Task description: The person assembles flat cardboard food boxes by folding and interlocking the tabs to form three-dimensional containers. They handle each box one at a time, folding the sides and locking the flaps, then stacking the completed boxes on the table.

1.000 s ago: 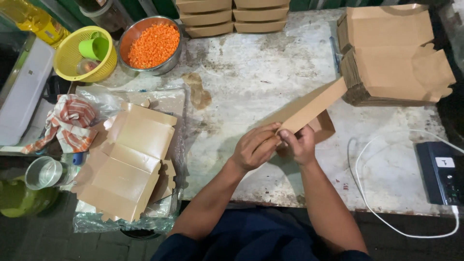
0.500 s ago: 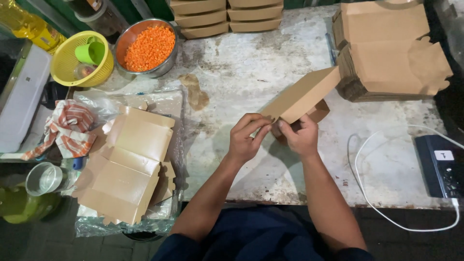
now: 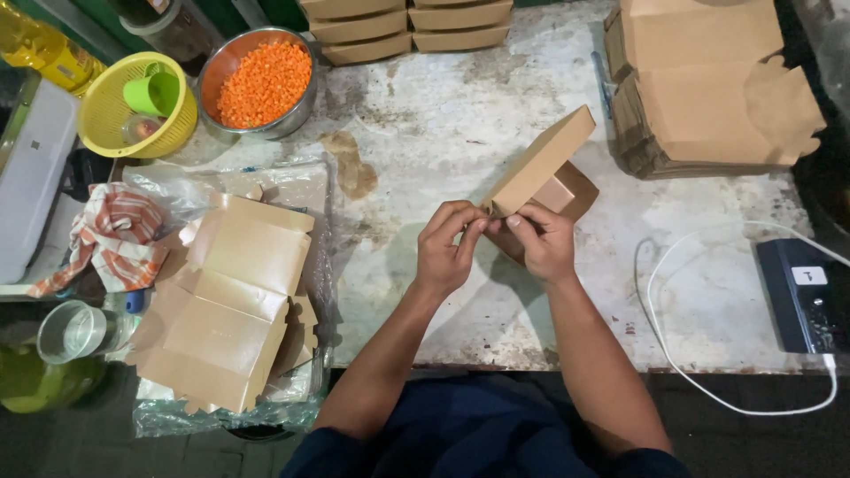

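Head view. My left hand [image 3: 449,248] and my right hand [image 3: 540,241] meet above the worn pale table [image 3: 443,115], fingertips nearly touching. Both are closed narrow on the near corner of a brown cardboard box [image 3: 540,173]. The left fingers [image 3: 467,228] pinch an edge of the card at that corner; the right fingers [image 3: 522,221] curl over the same corner from the other side, with the box body under my right palm. The box's lid stands tilted up and away from my fingertips, its far end pointing toward the stack of flat blanks [image 3: 708,88] beyond my right hand.

Left of my left hand, well apart, an unfolded box blank [image 3: 226,310] lies on a clear plastic sheet [image 3: 292,190]. Beyond that blank, farther from my fingers, stand a steel bowl of orange grain [image 3: 261,80] and a yellow basket [image 3: 119,119] holding a green cup [image 3: 150,93]. A striped cloth [image 3: 115,235] lies beside the blank, on its outer side.

Straight ahead of my fingers, at the far table edge, folded boxes [image 3: 407,22] are stacked. Right of my right hand, a white cable [image 3: 655,301] loops to a dark device [image 3: 801,292] at the table edge.
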